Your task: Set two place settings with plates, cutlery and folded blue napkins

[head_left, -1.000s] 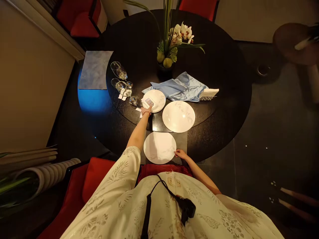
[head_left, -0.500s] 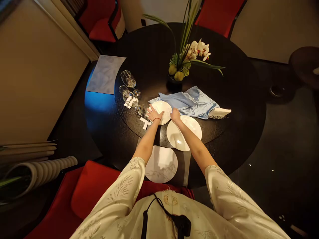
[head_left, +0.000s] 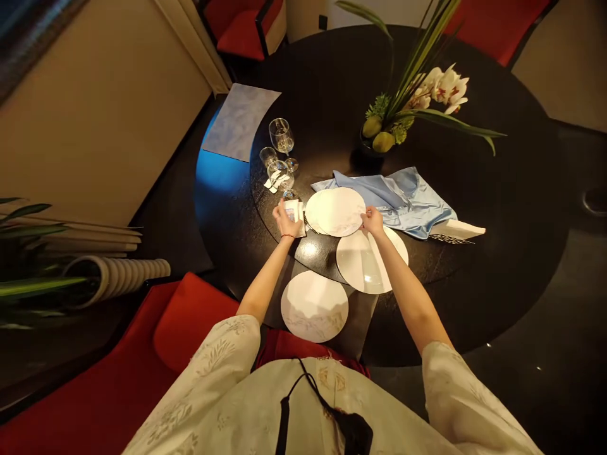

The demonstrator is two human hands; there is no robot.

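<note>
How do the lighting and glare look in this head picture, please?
Head view: warm light nearly washes out the overlapping plates at the right hand; head view: a glare spot sits on the lower plate under the right forearm; head view: blue light tints the left edge of the table, while the floor at right falls dark.

Warm glare spots a plate [head_left: 356, 262] (dimness all around).
</note>
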